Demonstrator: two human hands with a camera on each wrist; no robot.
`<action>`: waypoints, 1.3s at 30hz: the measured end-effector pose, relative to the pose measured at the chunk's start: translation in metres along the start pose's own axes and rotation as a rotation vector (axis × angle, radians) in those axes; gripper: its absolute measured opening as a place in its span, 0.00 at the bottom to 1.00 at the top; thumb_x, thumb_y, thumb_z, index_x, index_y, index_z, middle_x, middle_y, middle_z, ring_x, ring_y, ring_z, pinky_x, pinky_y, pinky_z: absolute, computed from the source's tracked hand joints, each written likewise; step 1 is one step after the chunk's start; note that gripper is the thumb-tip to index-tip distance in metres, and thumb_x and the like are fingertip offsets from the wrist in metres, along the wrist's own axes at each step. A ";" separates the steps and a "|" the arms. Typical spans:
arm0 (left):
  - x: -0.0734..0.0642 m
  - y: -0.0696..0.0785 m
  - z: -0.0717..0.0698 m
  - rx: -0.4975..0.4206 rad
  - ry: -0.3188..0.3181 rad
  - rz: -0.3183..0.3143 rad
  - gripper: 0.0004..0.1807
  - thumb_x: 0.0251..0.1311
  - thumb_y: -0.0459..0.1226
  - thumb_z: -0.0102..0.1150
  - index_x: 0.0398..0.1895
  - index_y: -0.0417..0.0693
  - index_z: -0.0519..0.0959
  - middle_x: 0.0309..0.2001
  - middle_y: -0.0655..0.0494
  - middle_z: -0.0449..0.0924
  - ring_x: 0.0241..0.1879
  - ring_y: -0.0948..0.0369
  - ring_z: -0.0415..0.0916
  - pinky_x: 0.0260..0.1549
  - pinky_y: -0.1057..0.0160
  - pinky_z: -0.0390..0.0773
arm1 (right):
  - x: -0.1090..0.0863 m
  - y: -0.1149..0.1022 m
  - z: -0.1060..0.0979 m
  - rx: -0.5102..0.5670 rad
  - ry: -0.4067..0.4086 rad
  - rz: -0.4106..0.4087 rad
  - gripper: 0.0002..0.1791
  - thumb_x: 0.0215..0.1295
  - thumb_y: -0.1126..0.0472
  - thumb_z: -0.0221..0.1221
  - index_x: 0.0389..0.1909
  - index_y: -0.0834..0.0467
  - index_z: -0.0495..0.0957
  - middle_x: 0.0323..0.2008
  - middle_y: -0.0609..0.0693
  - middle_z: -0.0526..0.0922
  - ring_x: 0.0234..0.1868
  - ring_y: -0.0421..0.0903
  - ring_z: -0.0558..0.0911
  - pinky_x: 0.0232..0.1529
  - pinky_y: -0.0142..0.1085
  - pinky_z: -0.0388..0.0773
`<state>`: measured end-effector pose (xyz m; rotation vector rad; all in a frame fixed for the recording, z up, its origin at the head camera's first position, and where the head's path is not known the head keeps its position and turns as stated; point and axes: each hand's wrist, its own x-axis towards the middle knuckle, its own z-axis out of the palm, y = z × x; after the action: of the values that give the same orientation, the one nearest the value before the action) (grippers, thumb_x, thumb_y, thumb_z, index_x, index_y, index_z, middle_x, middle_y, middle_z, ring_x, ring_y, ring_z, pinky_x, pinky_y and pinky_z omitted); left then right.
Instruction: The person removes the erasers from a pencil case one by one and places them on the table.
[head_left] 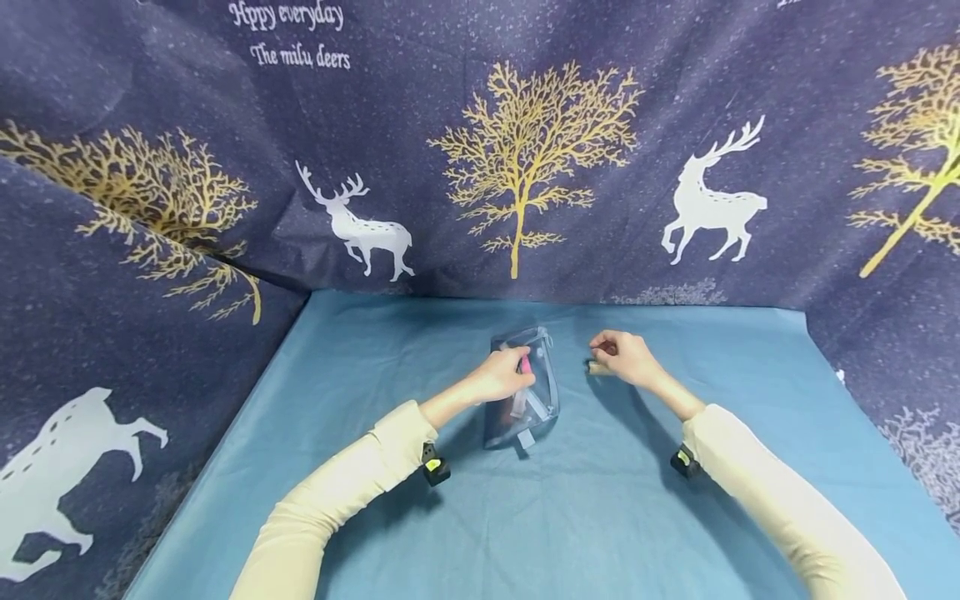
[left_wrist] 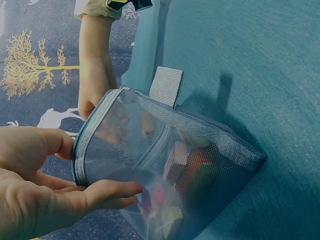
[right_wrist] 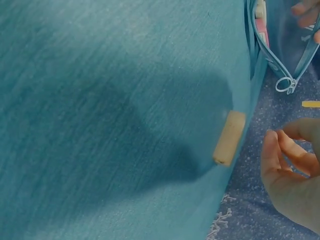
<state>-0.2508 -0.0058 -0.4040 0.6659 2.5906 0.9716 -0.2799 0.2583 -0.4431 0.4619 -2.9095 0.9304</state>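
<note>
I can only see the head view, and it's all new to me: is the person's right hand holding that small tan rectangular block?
Observer: No. In the right wrist view, a gap shows between the right hand and the small tan rectangular block.

Visitor: Oh! And is there anything in the blue see-through mesh bag that I'm missing?

Observer: Yes, the left wrist view shows a green patch through the mesh, too blurred to name.

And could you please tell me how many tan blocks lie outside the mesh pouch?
1: it lies on the blue cloth, by the right hand; the tan block shows alone.
</note>
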 end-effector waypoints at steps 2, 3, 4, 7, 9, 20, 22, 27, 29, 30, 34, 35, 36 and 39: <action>0.000 0.000 0.000 0.004 0.003 -0.001 0.32 0.56 0.37 0.52 0.65 0.36 0.61 0.12 0.64 0.60 0.08 0.70 0.51 0.10 0.72 0.57 | 0.000 -0.001 0.001 0.001 0.002 0.008 0.12 0.63 0.61 0.52 0.42 0.62 0.79 0.35 0.54 0.83 0.36 0.47 0.80 0.39 0.43 0.76; 0.000 0.000 0.001 0.007 0.004 -0.001 0.32 0.56 0.37 0.52 0.65 0.36 0.61 0.12 0.64 0.60 0.08 0.70 0.51 0.10 0.72 0.58 | 0.001 -0.001 0.001 0.001 0.005 0.008 0.12 0.63 0.61 0.52 0.42 0.61 0.79 0.35 0.54 0.83 0.36 0.47 0.80 0.39 0.43 0.76; 0.000 0.000 0.001 0.013 0.007 0.000 0.32 0.56 0.37 0.52 0.65 0.36 0.61 0.12 0.64 0.61 0.08 0.70 0.52 0.12 0.72 0.59 | 0.001 -0.001 0.001 0.005 0.003 0.009 0.12 0.63 0.61 0.52 0.42 0.61 0.79 0.36 0.54 0.83 0.36 0.47 0.80 0.40 0.43 0.76; 0.000 0.000 0.000 0.021 0.009 -0.007 0.32 0.56 0.37 0.52 0.65 0.36 0.62 0.13 0.64 0.63 0.08 0.70 0.52 0.13 0.72 0.60 | 0.002 -0.003 0.001 0.015 -0.012 -0.003 0.13 0.63 0.62 0.51 0.44 0.62 0.79 0.37 0.55 0.83 0.38 0.48 0.80 0.41 0.44 0.76; 0.000 0.001 0.000 0.025 0.007 -0.011 0.31 0.56 0.37 0.52 0.65 0.37 0.62 0.13 0.64 0.63 0.08 0.69 0.52 0.13 0.72 0.60 | 0.002 -0.005 0.001 0.022 -0.023 -0.015 0.13 0.63 0.62 0.51 0.44 0.62 0.78 0.37 0.55 0.83 0.38 0.48 0.80 0.42 0.44 0.76; 0.000 0.002 0.001 0.007 0.003 -0.002 0.31 0.56 0.36 0.51 0.65 0.36 0.61 0.11 0.64 0.61 0.07 0.70 0.51 0.09 0.73 0.56 | 0.005 -0.010 0.007 0.171 -0.122 -0.002 0.13 0.65 0.63 0.50 0.45 0.64 0.77 0.35 0.62 0.81 0.35 0.54 0.82 0.32 0.33 0.80; 0.000 0.002 0.001 0.008 0.002 0.001 0.31 0.56 0.36 0.52 0.64 0.36 0.62 0.11 0.64 0.60 0.08 0.70 0.51 0.09 0.72 0.55 | 0.005 -0.011 0.007 0.178 -0.131 -0.001 0.13 0.65 0.62 0.50 0.44 0.64 0.77 0.35 0.62 0.81 0.35 0.54 0.82 0.32 0.33 0.80; 0.000 0.003 0.000 0.008 0.004 0.000 0.30 0.56 0.36 0.52 0.64 0.36 0.63 0.11 0.64 0.59 0.08 0.70 0.51 0.09 0.72 0.55 | 0.005 -0.016 0.006 0.171 -0.139 -0.017 0.12 0.63 0.63 0.52 0.44 0.63 0.78 0.35 0.61 0.82 0.35 0.53 0.82 0.32 0.30 0.80; 0.001 0.003 0.000 0.010 0.005 -0.004 0.30 0.56 0.36 0.52 0.64 0.37 0.63 0.12 0.64 0.61 0.08 0.70 0.52 0.09 0.72 0.56 | 0.005 -0.018 0.007 0.157 -0.143 -0.037 0.12 0.63 0.63 0.52 0.43 0.63 0.78 0.34 0.60 0.82 0.34 0.53 0.82 0.30 0.31 0.79; 0.001 0.003 0.000 0.013 0.006 -0.006 0.30 0.56 0.36 0.52 0.63 0.37 0.63 0.13 0.64 0.62 0.08 0.70 0.52 0.09 0.72 0.56 | 0.006 -0.019 0.007 0.152 -0.146 -0.045 0.12 0.63 0.63 0.52 0.43 0.63 0.78 0.34 0.60 0.82 0.33 0.52 0.82 0.30 0.31 0.79; 0.002 0.002 0.001 0.019 0.004 -0.004 0.31 0.55 0.36 0.52 0.63 0.35 0.63 0.18 0.62 0.68 0.09 0.70 0.55 0.11 0.72 0.58 | 0.006 -0.020 0.009 0.137 -0.180 -0.082 0.11 0.64 0.63 0.51 0.43 0.63 0.78 0.33 0.59 0.83 0.31 0.52 0.82 0.28 0.33 0.78; 0.002 0.002 0.001 0.022 0.004 -0.002 0.31 0.55 0.36 0.52 0.63 0.35 0.63 0.19 0.61 0.69 0.10 0.70 0.55 0.11 0.72 0.58 | 0.005 -0.021 0.009 0.136 -0.190 -0.089 0.11 0.64 0.63 0.51 0.43 0.63 0.78 0.32 0.59 0.83 0.30 0.52 0.82 0.28 0.34 0.78; 0.002 0.002 0.002 0.026 0.005 0.000 0.31 0.55 0.37 0.53 0.63 0.34 0.63 0.21 0.60 0.71 0.10 0.70 0.56 0.12 0.72 0.59 | 0.005 -0.020 0.010 0.135 -0.198 -0.095 0.11 0.64 0.63 0.51 0.43 0.63 0.78 0.32 0.59 0.83 0.30 0.52 0.82 0.28 0.33 0.77; 0.003 0.003 0.002 0.034 0.008 0.004 0.31 0.55 0.37 0.53 0.63 0.34 0.63 0.24 0.59 0.73 0.11 0.70 0.57 0.13 0.72 0.60 | 0.005 -0.021 0.011 0.134 -0.218 -0.112 0.11 0.64 0.63 0.51 0.43 0.63 0.78 0.32 0.58 0.83 0.30 0.51 0.82 0.28 0.32 0.77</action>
<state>-0.2516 -0.0018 -0.4037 0.6773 2.6189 0.9354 -0.2783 0.2342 -0.4401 0.7728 -2.9814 1.1297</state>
